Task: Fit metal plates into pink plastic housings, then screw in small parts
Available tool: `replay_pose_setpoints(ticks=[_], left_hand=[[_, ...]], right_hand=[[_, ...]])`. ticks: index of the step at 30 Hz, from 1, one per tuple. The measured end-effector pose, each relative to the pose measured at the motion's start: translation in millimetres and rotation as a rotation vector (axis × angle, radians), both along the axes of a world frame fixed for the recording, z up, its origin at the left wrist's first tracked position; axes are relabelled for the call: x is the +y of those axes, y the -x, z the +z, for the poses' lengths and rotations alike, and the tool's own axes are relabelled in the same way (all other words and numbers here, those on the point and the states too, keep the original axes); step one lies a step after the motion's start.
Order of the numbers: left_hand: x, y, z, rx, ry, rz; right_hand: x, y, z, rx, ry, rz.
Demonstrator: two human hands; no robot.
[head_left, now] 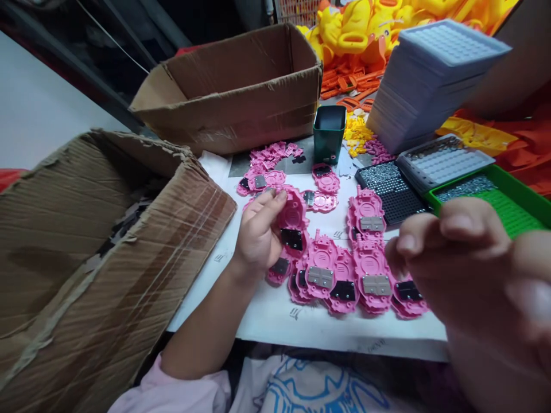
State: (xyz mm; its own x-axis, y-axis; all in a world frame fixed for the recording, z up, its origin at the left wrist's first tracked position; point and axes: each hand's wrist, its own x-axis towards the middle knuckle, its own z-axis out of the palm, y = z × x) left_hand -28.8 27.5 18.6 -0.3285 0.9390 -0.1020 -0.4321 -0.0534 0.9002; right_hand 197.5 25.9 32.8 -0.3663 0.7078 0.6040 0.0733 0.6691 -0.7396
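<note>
My left hand (258,232) is closed around the edge of a pink plastic casing half (294,215) with a black plate screwed to it, held upright over the table. Close to the camera at the right, my right hand (469,264) is large and blurred. Its fingers are bent but apart, and nothing shows in them. Below and between the hands, several more pink casing halves (369,264) lie overlapping in a row. Some carry grey plates (321,277), others black plates (343,290). More pink casings (321,201) lie behind my left hand.
Cardboard boxes stand at the left (172,229) and back (241,115). A dark green cup (329,135) stands behind the casings. At the right are a black tray of screws (391,192), a green tray (512,201), and a tall stack of white trays (430,86). Yellow parts (353,28) heap behind.
</note>
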Motion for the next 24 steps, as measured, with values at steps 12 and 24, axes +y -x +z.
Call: replay_pose_setpoints(ticks=[12, 24], left_hand=[[17, 25, -15.4, 0.197, -0.066, -0.003], [28, 30, -45.2, 0.798, 0.034, 0.134]], right_hand=[[46, 25, -12.1, -0.266, 0.081, -0.079], [116, 96, -36.8, -1.276, -0.390, 0.069]])
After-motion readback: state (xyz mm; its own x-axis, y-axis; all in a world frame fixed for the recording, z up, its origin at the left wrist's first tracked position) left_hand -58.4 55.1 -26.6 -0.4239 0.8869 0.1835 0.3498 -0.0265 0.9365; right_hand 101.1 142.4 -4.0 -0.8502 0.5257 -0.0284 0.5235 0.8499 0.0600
